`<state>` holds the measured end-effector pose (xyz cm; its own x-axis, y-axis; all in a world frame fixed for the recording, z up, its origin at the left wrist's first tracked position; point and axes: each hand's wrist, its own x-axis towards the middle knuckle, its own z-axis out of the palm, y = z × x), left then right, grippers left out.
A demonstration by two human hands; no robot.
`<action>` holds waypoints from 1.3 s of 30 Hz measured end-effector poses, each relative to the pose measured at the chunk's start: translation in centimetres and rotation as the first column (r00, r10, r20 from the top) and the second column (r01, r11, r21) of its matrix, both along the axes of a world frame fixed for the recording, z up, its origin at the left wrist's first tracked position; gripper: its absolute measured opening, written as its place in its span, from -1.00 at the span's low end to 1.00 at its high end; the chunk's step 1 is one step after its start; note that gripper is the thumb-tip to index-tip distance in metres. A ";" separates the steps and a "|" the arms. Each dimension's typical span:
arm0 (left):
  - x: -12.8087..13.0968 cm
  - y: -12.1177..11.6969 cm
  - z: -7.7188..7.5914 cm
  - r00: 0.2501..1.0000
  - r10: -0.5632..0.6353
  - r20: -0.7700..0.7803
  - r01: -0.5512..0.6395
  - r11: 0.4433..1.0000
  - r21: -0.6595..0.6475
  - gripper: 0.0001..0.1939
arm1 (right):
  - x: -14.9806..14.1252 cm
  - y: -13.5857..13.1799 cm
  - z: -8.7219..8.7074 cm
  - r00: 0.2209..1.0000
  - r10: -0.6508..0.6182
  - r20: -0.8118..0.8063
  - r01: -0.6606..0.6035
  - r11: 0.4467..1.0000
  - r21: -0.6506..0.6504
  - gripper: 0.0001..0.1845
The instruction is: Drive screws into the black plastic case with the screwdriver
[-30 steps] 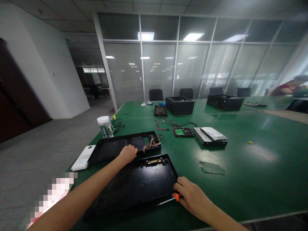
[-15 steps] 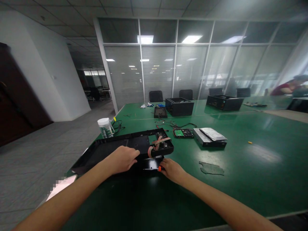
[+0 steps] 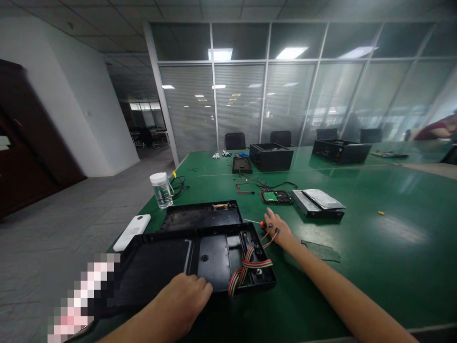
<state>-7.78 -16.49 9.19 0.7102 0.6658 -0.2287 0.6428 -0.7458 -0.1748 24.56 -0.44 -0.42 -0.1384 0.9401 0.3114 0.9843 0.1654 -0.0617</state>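
Note:
My left hand (image 3: 187, 300) is closed on the near edge of a black plastic panel (image 3: 214, 257), a shallow tray-like shell. Striped ribbon cables (image 3: 246, 267) loop over its right end, and thin wires with small connectors reach toward my right hand. Beyond it lies a second, similar black panel (image 3: 200, 218) with a brass-coloured strip at its far edge. My right hand (image 3: 277, 227), right of both panels, holds a screwdriver (image 3: 262, 224) with an orange-and-black handle. Its shaft points left at the farther panel's right end.
A clear bottle (image 3: 162, 193) and a white phone-like object (image 3: 132, 232) are at the left. A circuit board (image 3: 274, 196), a silver drive (image 3: 317, 202) and a thin translucent sheet (image 3: 321, 250) lie rightward. Black cases (image 3: 271, 157) stand farther back. A person (image 3: 437, 128) is at far right.
The cabled panel was lifted over the other one and brought toward me by my left hand. The other panel is now beyond it. My right hand moved away from me with the screwdriver.

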 end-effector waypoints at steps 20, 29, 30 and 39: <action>0.4 15.6 -3.0 0.957 -0.008 0.290 -0.034 0.989 0.140 -0.83 | -3.0 -2.0 1.4 0.995 0.077 -0.056 -0.084 0.989 -0.125 -0.77; -0.2 16.8 -4.7 0.965 -0.205 0.165 0.153 0.947 0.282 -0.83 | -3.3 -2.4 2.0 0.988 0.151 -0.027 -0.153 0.987 -0.052 -0.77; 0.0 16.7 -4.6 0.965 -0.193 0.175 0.141 0.951 0.274 -0.83 | -3.5 -2.5 1.9 0.983 0.183 -0.022 -0.184 0.982 -0.045 -0.75; 6.5 17.1 -4.0 0.949 -0.085 0.304 0.065 0.995 0.075 -0.77 | -3.1 -2.1 1.2 0.952 0.275 -0.131 -0.272 0.961 0.042 -0.63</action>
